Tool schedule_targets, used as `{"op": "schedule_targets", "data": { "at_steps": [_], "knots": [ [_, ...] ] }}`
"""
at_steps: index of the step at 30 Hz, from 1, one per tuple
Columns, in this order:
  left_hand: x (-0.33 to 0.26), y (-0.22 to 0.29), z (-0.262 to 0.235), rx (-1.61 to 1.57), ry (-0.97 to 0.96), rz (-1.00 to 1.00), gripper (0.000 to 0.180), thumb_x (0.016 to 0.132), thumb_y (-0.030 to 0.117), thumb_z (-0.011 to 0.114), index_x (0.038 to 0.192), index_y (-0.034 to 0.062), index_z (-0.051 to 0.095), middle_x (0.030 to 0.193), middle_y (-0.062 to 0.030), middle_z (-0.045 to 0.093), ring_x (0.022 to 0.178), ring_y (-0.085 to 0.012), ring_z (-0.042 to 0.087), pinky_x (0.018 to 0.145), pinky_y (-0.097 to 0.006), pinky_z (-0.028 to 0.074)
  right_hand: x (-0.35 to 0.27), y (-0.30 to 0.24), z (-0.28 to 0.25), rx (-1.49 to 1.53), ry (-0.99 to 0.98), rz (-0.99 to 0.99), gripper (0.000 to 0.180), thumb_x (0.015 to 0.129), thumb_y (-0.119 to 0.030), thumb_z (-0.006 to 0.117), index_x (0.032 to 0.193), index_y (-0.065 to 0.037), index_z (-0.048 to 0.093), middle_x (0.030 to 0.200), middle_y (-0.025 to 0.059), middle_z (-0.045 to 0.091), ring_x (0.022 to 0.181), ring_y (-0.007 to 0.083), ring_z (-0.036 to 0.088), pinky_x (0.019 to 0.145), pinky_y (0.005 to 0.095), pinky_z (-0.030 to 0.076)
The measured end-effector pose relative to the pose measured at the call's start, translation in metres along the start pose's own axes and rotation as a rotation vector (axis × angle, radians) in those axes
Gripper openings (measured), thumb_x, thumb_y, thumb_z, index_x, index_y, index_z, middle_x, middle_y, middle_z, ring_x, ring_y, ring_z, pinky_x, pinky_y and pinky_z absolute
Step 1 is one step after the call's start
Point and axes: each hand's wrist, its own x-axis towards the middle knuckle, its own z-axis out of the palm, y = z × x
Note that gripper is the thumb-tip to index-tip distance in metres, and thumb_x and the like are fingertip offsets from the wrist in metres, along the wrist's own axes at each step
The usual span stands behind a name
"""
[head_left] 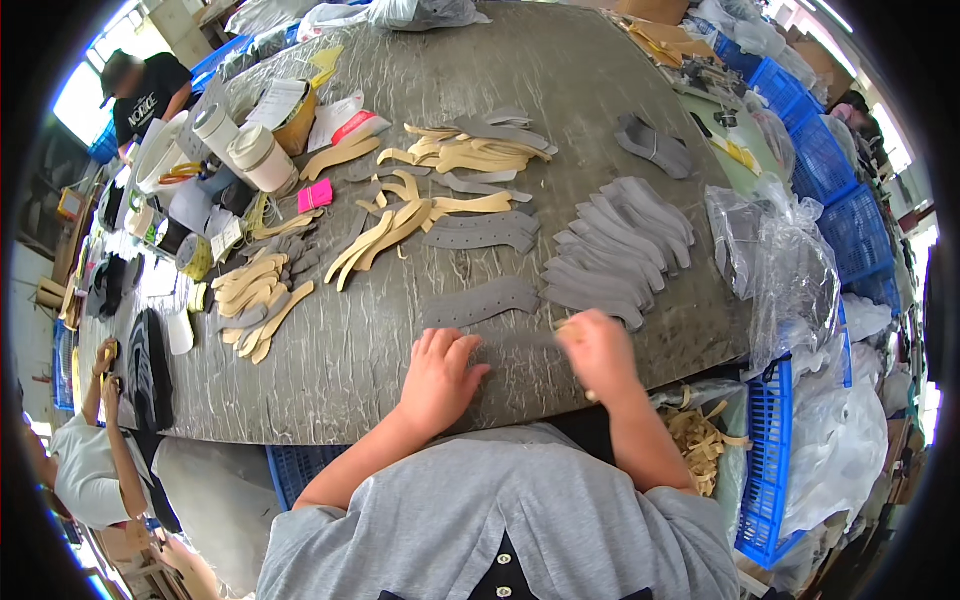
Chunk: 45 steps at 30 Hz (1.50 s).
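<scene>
My left hand (440, 372) rests on the table near its front edge, thumb stretched away from the fingers. Its fingertips touch the left end of a blurred dark grey strip (520, 345). Closed in a fist, my right hand (600, 355) grips a tan-handled tool (563, 326); tan bits show above and below the fist, and its working end is too blurred to name. Just beyond my hands lies a curved grey piece with small holes (480, 303). Farther back is a similar grey piece (483, 232). Overlapping grey curved pieces (620, 245) spread at the right.
Tan curved pieces (385, 235) lie left of centre on the table (570, 60). White containers (262, 160) stand at the far left. Clear plastic bags (790, 270) hang over the right edge, near a blue crate (765, 470). Other people work at the left.
</scene>
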Motion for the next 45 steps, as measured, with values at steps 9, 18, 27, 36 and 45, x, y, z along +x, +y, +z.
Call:
{"op": "schedule_targets", "data": {
  "at_steps": [9, 18, 27, 36, 45],
  "knots": [
    [0.048, -0.019, 0.023, 0.270, -0.200, 0.058, 0.060, 0.089, 0.032, 0.066, 0.140, 0.0095, 0.047, 0.151, -0.0167, 0.036, 0.142, -0.0355, 0.031, 0.112, -0.050, 0.030, 0.026, 0.040, -0.008, -0.252, 0.248, 0.027, 0.010, 0.085, -0.017, 0.068, 0.090, -0.011, 0.062, 0.095, 0.0095, 0.055, 0.075, 0.0336, 0.062, 0.062, 0.0441, 0.050],
    [0.145, -0.057, 0.035, 0.278, -0.132, -0.025, 0.058, 0.096, 0.039, 0.055, 0.140, 0.0028, 0.045, 0.148, -0.0191, 0.041, 0.140, -0.0359, 0.035, 0.114, -0.050, 0.029, 0.059, 0.077, -0.017, -0.177, 0.458, -0.020, 0.010, 0.090, -0.010, 0.062, 0.100, -0.011, 0.062, 0.101, 0.0123, 0.057, 0.085, 0.0373, 0.062, 0.068, 0.0462, 0.050],
    [0.065, -0.027, 0.036, 0.391, -0.273, -0.024, 0.068, 0.096, 0.047, 0.050, 0.143, -0.0008, 0.040, 0.154, -0.0192, 0.032, 0.146, -0.0357, 0.024, 0.118, -0.050, 0.021, -0.180, 0.172, -0.064, -0.341, 0.613, 0.484, 0.023, 0.095, -0.013, 0.056, 0.115, -0.002, 0.060, 0.109, 0.0194, 0.062, 0.103, 0.0392, 0.059, 0.089, 0.0442, 0.046],
    [0.151, -0.060, 0.026, 0.479, -0.139, 0.064, 0.021, 0.079, 0.014, 0.064, 0.097, 0.0043, 0.068, 0.104, -0.0102, 0.062, 0.107, -0.0284, 0.056, 0.091, -0.039, 0.046, -0.237, 0.228, -0.048, -0.379, 0.470, 0.780, 0.039, 0.086, -0.014, 0.068, 0.121, 0.000, 0.060, 0.113, 0.0187, 0.063, 0.109, 0.0356, 0.057, 0.097, 0.0440, 0.045],
    [0.187, -0.097, 0.040, 0.595, -0.114, 0.151, 0.015, 0.081, 0.012, 0.059, 0.092, 0.0046, 0.065, 0.097, -0.0112, 0.062, 0.098, -0.0275, 0.061, 0.083, -0.041, 0.048, -0.069, 0.042, -0.028, -0.193, 0.419, -0.188, 0.023, 0.079, -0.004, 0.066, 0.102, -0.003, 0.062, 0.112, 0.0145, 0.057, 0.107, 0.0342, 0.053, 0.094, 0.0447, 0.043]
  ]
}}
